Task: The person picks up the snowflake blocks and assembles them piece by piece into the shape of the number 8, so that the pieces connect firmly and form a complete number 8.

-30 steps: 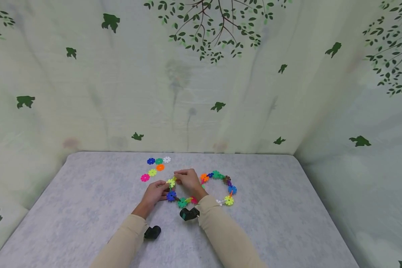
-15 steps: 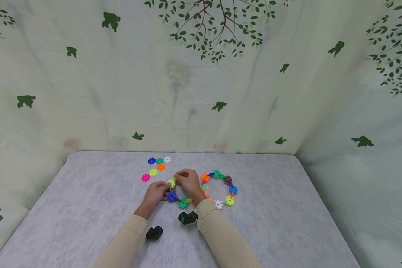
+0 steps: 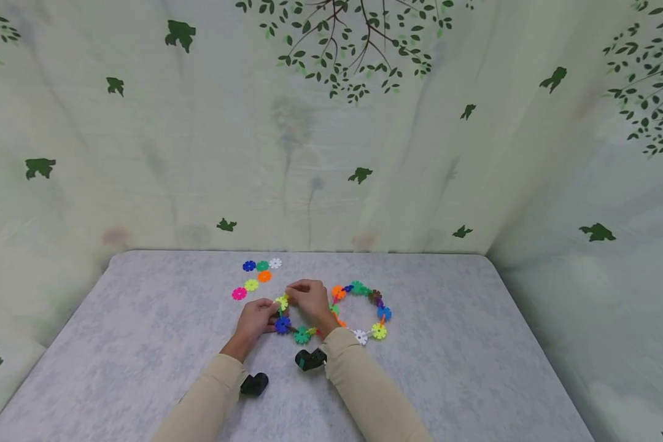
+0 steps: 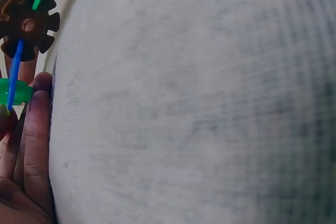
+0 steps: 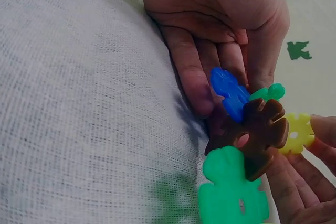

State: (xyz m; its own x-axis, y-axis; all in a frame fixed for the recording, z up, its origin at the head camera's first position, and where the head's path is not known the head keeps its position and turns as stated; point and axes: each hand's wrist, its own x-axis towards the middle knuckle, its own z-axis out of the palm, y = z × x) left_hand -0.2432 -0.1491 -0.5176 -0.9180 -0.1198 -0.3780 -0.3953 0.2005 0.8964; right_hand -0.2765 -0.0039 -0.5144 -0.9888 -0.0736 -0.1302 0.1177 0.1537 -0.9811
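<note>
A chain of interlocking flower-shaped plastic discs runs between both hands. Near its upper left end my left hand (image 3: 256,319) grips it, thumb by a yellow disc (image 3: 282,301). My right hand (image 3: 308,299) pinches a yellow flower disc (image 5: 298,134) in the right wrist view, where a brown disc (image 5: 262,135), a blue disc (image 5: 231,94) and a green disc (image 5: 233,195) lie nearer the camera. Toward me, the chain continues through a blue disc (image 3: 283,325) and a green disc (image 3: 301,335), then passes behind my right wrist. Left fingers (image 4: 37,156) also show in the left wrist view.
Right of my right hand, a loop of joined discs (image 3: 383,313) lies on the grey table (image 3: 453,368). Beyond my left hand are several loose discs, among them a pink disc (image 3: 239,293), an orange disc (image 3: 264,277) and a white disc (image 3: 275,263).
Over the last second my right forearm has shifted slightly left, uncovering the white disc at the loop's near side. Both hands keep their hold on the chain, almost still.
</note>
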